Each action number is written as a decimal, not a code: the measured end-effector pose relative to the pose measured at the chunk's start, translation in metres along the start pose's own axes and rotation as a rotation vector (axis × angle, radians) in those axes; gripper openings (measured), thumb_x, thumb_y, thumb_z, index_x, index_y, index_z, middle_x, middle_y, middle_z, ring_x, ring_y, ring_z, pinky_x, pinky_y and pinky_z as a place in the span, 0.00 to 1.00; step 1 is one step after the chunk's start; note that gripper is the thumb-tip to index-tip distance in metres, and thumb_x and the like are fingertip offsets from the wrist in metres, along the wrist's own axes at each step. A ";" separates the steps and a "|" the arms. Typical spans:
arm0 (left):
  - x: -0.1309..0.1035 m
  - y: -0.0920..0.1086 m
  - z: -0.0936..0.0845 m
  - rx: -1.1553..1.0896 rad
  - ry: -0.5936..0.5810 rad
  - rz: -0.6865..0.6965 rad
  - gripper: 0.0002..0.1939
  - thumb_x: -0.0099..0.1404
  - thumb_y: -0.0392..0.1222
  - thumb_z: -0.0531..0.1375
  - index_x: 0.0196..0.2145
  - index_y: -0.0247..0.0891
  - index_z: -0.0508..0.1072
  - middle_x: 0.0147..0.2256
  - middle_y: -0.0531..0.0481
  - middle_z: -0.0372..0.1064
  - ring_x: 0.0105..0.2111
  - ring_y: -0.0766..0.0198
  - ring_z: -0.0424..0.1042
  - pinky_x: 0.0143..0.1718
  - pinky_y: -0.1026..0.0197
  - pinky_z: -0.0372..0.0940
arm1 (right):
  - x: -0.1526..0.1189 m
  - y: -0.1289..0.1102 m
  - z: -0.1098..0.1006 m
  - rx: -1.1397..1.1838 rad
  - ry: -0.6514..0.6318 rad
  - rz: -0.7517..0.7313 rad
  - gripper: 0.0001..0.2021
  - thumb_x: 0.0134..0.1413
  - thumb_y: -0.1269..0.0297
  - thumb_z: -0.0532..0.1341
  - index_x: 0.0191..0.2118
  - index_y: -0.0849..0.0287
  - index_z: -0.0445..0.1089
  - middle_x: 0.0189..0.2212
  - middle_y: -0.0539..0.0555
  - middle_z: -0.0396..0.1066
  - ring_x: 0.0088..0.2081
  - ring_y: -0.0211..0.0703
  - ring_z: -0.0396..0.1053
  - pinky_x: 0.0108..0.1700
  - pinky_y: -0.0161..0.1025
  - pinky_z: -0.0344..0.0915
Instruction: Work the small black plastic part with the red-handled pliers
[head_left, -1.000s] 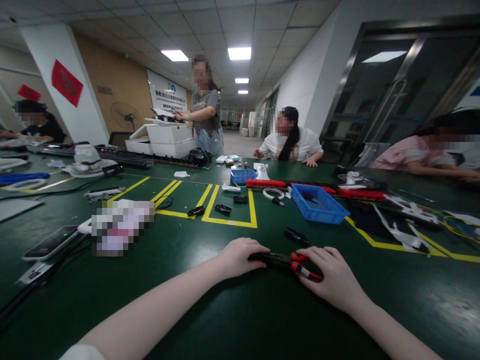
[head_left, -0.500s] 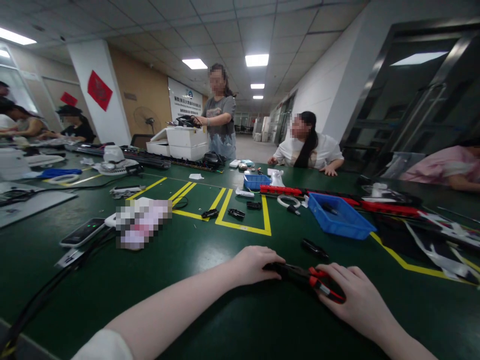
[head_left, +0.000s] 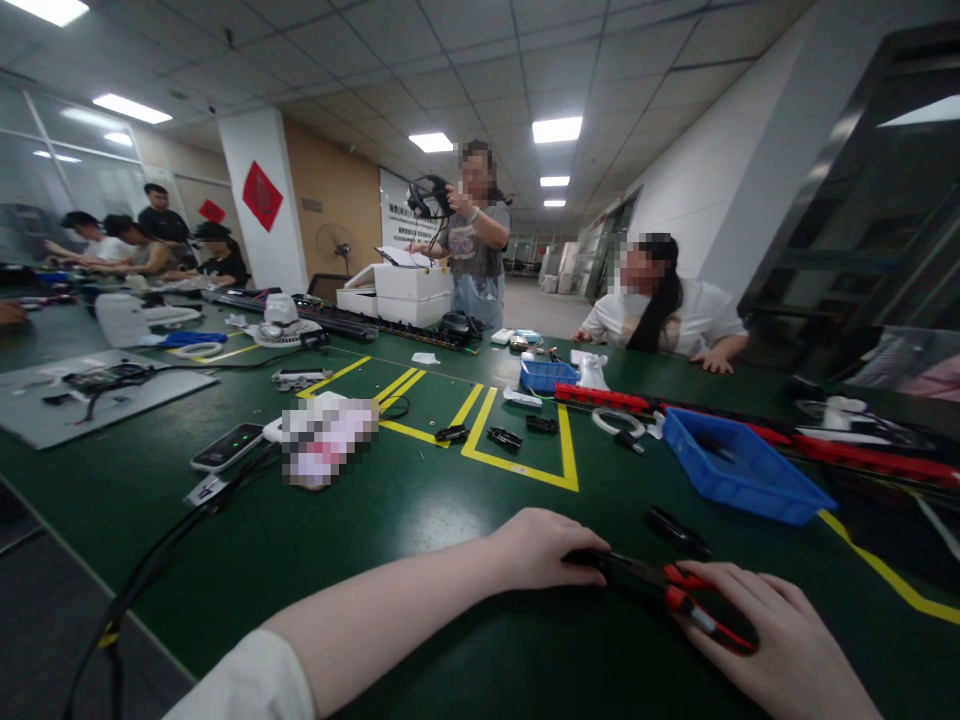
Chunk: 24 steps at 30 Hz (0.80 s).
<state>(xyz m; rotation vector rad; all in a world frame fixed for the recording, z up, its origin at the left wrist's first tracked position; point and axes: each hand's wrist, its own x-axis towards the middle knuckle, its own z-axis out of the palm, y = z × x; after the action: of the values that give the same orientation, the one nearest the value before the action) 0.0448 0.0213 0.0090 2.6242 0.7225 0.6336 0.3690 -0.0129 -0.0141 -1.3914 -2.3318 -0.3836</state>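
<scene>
My right hand [head_left: 780, 625] is closed round the red-and-black handles of a pair of pliers [head_left: 679, 590], whose dark jaws point left. Between the fingers and thumb of my left hand [head_left: 544, 550] is a small black part [head_left: 589, 562], mostly hidden by the fingers. The jaws meet this part or lie right against it; I cannot tell how firmly they grip. Just beyond the pliers a long black piece [head_left: 677, 532] lies on the green table. Farther off, small black parts [head_left: 505, 438] lie in and beside a yellow-taped rectangle [head_left: 574, 455].
A blue tray [head_left: 739, 495] with a dark item stands at the right, near red strips [head_left: 600, 396]. To the left are a phone [head_left: 330, 445], a device with a lit screen [head_left: 227, 447] and black cables [head_left: 161, 540]. Across the table one person [head_left: 480, 240] lifts a black headset; another [head_left: 682, 310] sits.
My view has turned left, so the scene sits farther right. Both hands keep their hold on the pliers and the black part. The standing person has raised a black headset from the white box.
</scene>
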 end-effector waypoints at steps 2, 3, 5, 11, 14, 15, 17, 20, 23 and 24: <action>0.000 -0.001 0.001 0.000 0.016 0.011 0.21 0.70 0.50 0.60 0.56 0.38 0.71 0.50 0.47 0.75 0.49 0.59 0.75 0.49 0.62 0.67 | -0.001 0.000 0.002 0.007 0.001 -0.001 0.24 0.48 0.46 0.65 0.50 0.49 0.73 0.45 0.54 0.77 0.44 0.55 0.74 0.46 0.52 0.68; 0.000 -0.001 0.002 -0.001 0.023 0.016 0.20 0.69 0.49 0.60 0.55 0.38 0.71 0.50 0.47 0.75 0.49 0.59 0.75 0.49 0.62 0.67 | -0.001 -0.001 0.003 0.010 0.008 -0.003 0.23 0.48 0.47 0.65 0.50 0.49 0.73 0.45 0.55 0.77 0.44 0.55 0.74 0.46 0.52 0.68; 0.000 -0.001 0.002 -0.009 0.028 0.019 0.20 0.69 0.49 0.60 0.55 0.38 0.71 0.50 0.47 0.75 0.49 0.60 0.75 0.49 0.62 0.67 | -0.002 -0.003 0.003 0.013 0.025 -0.012 0.22 0.50 0.47 0.63 0.50 0.50 0.72 0.45 0.56 0.77 0.43 0.55 0.74 0.45 0.52 0.67; -0.001 0.001 -0.001 -0.021 0.009 0.021 0.19 0.69 0.49 0.60 0.54 0.38 0.71 0.49 0.47 0.75 0.48 0.60 0.75 0.49 0.63 0.67 | 0.000 -0.013 -0.007 -0.047 0.077 -0.079 0.21 0.52 0.48 0.62 0.49 0.51 0.72 0.42 0.56 0.77 0.39 0.51 0.73 0.41 0.47 0.66; 0.000 0.000 -0.003 -0.008 0.042 -0.015 0.14 0.71 0.45 0.58 0.51 0.38 0.74 0.45 0.49 0.77 0.45 0.62 0.76 0.47 0.64 0.67 | 0.004 -0.021 -0.014 -0.092 0.136 -0.154 0.20 0.53 0.50 0.62 0.48 0.53 0.73 0.40 0.56 0.77 0.37 0.48 0.73 0.40 0.45 0.65; 0.000 0.000 -0.005 -0.011 0.054 -0.035 0.12 0.72 0.43 0.57 0.49 0.38 0.75 0.44 0.50 0.77 0.44 0.63 0.77 0.46 0.65 0.67 | 0.005 -0.023 -0.016 -0.104 0.150 -0.175 0.20 0.52 0.50 0.62 0.48 0.54 0.73 0.39 0.56 0.77 0.36 0.48 0.73 0.39 0.45 0.65; -0.001 0.000 -0.007 -0.033 0.067 -0.070 0.10 0.72 0.41 0.57 0.47 0.39 0.76 0.42 0.51 0.78 0.41 0.65 0.77 0.45 0.65 0.68 | 0.006 -0.027 -0.019 -0.115 0.161 -0.196 0.20 0.52 0.51 0.62 0.48 0.54 0.73 0.39 0.56 0.77 0.36 0.48 0.73 0.39 0.44 0.65; -0.002 0.001 -0.010 -0.067 0.064 -0.079 0.10 0.72 0.42 0.58 0.46 0.38 0.76 0.41 0.51 0.78 0.40 0.66 0.77 0.43 0.66 0.68 | 0.007 -0.029 -0.021 -0.094 0.135 -0.165 0.20 0.51 0.50 0.62 0.48 0.54 0.73 0.39 0.56 0.77 0.35 0.49 0.73 0.38 0.45 0.66; -0.002 0.003 -0.011 -0.075 0.047 -0.098 0.11 0.70 0.45 0.60 0.46 0.39 0.76 0.42 0.50 0.78 0.41 0.64 0.77 0.43 0.65 0.68 | 0.008 -0.029 -0.022 -0.066 0.084 -0.106 0.21 0.51 0.49 0.62 0.48 0.52 0.73 0.39 0.56 0.78 0.36 0.51 0.73 0.37 0.47 0.66; -0.002 0.003 -0.011 -0.076 0.040 -0.108 0.12 0.70 0.46 0.60 0.47 0.40 0.76 0.42 0.51 0.77 0.41 0.64 0.77 0.43 0.64 0.68 | 0.008 -0.029 -0.022 -0.061 0.073 -0.092 0.21 0.51 0.48 0.62 0.48 0.52 0.73 0.39 0.56 0.78 0.36 0.51 0.74 0.38 0.47 0.67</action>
<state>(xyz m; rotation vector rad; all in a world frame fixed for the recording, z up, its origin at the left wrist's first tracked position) 0.0389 0.0194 0.0186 2.4916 0.8290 0.6704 0.3442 -0.0295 0.0082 -1.2774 -2.3478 -0.5275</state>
